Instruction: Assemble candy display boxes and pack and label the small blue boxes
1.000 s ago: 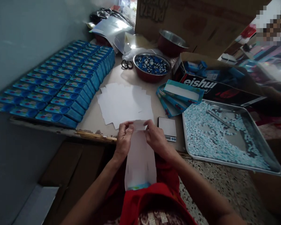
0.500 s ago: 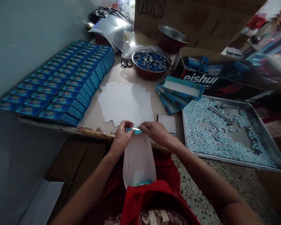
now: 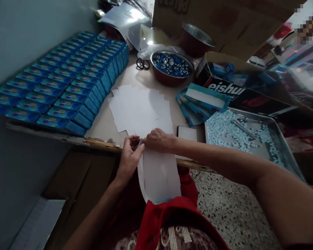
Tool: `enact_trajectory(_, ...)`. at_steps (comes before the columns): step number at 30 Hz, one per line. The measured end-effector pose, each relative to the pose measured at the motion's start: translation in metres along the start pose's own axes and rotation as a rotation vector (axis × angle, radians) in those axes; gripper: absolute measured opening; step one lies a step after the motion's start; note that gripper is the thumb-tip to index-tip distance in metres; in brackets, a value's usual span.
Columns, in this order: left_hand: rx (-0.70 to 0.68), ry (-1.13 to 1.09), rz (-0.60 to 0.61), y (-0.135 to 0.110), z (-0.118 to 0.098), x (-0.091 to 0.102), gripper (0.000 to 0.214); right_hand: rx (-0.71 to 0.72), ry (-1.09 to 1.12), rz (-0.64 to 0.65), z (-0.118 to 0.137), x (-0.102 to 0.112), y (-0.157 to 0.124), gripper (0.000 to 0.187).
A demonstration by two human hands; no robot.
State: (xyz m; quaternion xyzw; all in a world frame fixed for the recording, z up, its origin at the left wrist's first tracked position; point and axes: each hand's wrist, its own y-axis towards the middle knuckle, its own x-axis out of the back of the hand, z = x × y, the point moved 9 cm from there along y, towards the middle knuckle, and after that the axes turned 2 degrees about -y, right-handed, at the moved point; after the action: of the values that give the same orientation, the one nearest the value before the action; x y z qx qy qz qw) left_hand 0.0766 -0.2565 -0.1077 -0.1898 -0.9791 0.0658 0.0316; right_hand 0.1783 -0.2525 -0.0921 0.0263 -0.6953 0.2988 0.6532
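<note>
A white card box blank [image 3: 160, 175] with slits hangs from the table's front edge down to my lap, its plain side up. My left hand [image 3: 131, 154] pinches its far left corner between thumb and fingers. Closed at the same far edge, my right hand [image 3: 159, 140] lies close beside the left thumb, its fingertips partly hidden. Just beyond both hands, a fanned stack of white card blanks [image 3: 141, 111] lies on the table.
Rows of blue boxes [image 3: 59, 83] stand at left. Behind are scissors [image 3: 142, 64] and a bowl of wrapped sweets [image 3: 172, 66]. At right lie blue printed sleeves [image 3: 200, 104], a black carton [image 3: 240, 90] and a metal tray [image 3: 287, 146] of small pale-blue pieces.
My right hand has shifted left along the blank's far edge, its forearm now crossing lower right. The blue strip at that edge is out of sight. The view has turned slightly.
</note>
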Motion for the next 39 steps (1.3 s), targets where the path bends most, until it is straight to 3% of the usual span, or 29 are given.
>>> enact_trajectory(2,-0.176,0.079,0.041,-0.013,-0.019,0.024,0.025,0.023,-0.031,0.002,0.002,-0.003,0.001,0.011)
enact_trajectory(4,-0.459,0.300,0.133,-0.025,-0.048,0.039,0.028,0.052,-0.076,0.015,-0.001,0.002,0.004,0.014)
enact_trajectory(7,-0.893,0.729,0.391,-0.042,-0.075,0.029,0.039,0.135,-0.139,-0.002,-0.003,0.025,0.016,0.019)
enact_trajectory(10,-1.145,0.956,0.554,-0.043,-0.079,0.009,0.031,0.240,-0.230,-0.105,0.006,0.064,0.035,0.025)
enact_trajectory(13,-1.140,1.061,0.462,-0.016,-0.078,-0.007,0.017,0.280,-0.338,-0.296,0.016,0.111,0.047,0.028)
enact_trajectory(15,-0.980,1.180,0.302,0.012,-0.070,-0.011,0.022,0.215,-0.322,-0.438,0.012,0.137,0.042,0.019)
enact_trajectory(17,-0.790,1.260,0.151,0.036,-0.062,-0.010,0.026,0.059,-0.206,-0.525,-0.006,0.145,0.026,0.017)
enact_trajectory(19,-0.653,1.268,0.099,0.049,-0.056,-0.010,0.028,-0.129,-0.068,-0.530,-0.028,0.125,0.003,0.024)
enact_trajectory(22,-0.560,1.207,0.152,0.063,-0.052,-0.014,0.026,-0.335,0.045,-0.482,-0.053,0.064,-0.027,0.023)
enact_trajectory(24,-0.512,1.139,0.196,0.077,-0.049,-0.014,0.026,-0.397,0.091,-0.509,-0.063,0.031,-0.034,0.025)
enact_trajectory(26,-0.424,1.038,0.246,0.096,-0.041,-0.011,0.024,-0.415,0.134,-0.560,-0.071,0.013,-0.028,0.024)
enact_trajectory(29,-0.292,0.865,0.331,0.118,-0.028,-0.010,0.017,-0.420,0.173,-0.615,-0.085,0.007,-0.009,0.019)
enact_trajectory(31,-0.322,0.872,0.296,0.119,-0.029,-0.008,0.013,-0.401,0.127,-0.632,-0.089,0.010,-0.001,0.017)
enact_trajectory(35,-0.626,1.133,0.119,0.081,-0.043,-0.010,0.022,-0.298,0.008,-0.628,-0.077,0.002,-0.005,0.026)
enact_trajectory(39,-0.740,1.264,0.133,0.050,-0.032,-0.016,0.035,-0.198,-0.061,-0.577,-0.055,-0.016,-0.014,0.025)
